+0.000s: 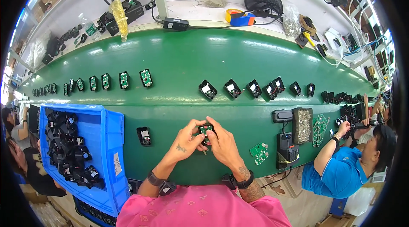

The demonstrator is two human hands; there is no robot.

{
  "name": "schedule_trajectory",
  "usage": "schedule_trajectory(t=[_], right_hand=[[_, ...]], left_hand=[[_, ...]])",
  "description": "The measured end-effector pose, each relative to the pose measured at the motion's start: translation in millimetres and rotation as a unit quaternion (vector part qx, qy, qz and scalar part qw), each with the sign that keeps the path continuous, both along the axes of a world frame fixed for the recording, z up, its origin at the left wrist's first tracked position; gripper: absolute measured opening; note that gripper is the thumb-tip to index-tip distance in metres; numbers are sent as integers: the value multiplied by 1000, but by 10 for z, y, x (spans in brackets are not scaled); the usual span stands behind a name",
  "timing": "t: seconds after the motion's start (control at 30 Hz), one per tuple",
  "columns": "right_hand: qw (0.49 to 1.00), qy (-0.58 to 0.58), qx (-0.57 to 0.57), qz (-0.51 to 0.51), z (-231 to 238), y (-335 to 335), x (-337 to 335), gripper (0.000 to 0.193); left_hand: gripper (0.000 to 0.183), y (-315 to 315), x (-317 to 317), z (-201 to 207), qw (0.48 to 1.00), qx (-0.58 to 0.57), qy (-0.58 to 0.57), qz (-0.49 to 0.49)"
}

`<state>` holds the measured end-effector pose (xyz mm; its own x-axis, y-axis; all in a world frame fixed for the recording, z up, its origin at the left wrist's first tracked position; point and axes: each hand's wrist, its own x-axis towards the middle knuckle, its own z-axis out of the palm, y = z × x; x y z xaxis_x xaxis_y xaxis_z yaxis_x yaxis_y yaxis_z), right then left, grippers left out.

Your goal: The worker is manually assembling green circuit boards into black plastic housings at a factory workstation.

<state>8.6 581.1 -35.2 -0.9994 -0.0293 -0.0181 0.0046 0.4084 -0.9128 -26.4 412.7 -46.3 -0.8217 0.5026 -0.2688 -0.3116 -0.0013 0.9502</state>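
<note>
Between both hands is a small black plastic case with a green circuit board [206,131] in it. My left hand [186,141] is closed on its left side, thumb lying on the board. On the other side my right hand [224,144] grips it, its thumb pressed to the board too. The fingertips behind the case are partly hidden. A black case [144,135] with a white part inside lies on the green table left of my hands. Some loose green circuit boards [259,153] are spread to the right of my right hand.
A blue crate [111,141] of black cases stands at left. Rows of cases with boards [146,78] and of open black cases [208,89] cross the table. Right are a black charger-like device [287,150], a tray of small parts [302,124] and a co-worker in blue [341,167].
</note>
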Motion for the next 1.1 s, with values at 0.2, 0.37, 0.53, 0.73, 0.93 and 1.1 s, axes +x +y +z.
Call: schedule_trajectory(t=[0.2,0.37,0.53,0.73,0.93,1.1], right_hand=[[996,28,-74,-31,-156,-42,-27,35],[989,52,-107,-83,-259,-178,-209,32],[984,25,-146,-99,-288,-215,-374,33],[998,8,-2,-55,-201,212,-160,37],[968,49,172,-174,-134,1120,701,35],[939,-53,246,-233,34,1503,1126,54]], left_hand=[[38,78,59,14,991,-66,109,49],[39,95,-65,48,979,-101,153,86],[38,106,-230,73,976,-132,146,89],[33,63,-697,-319,955,-152,181,181],[40,-394,-1677,-787,907,-223,226,276],[59,-209,-1442,-733,721,-420,400,380]])
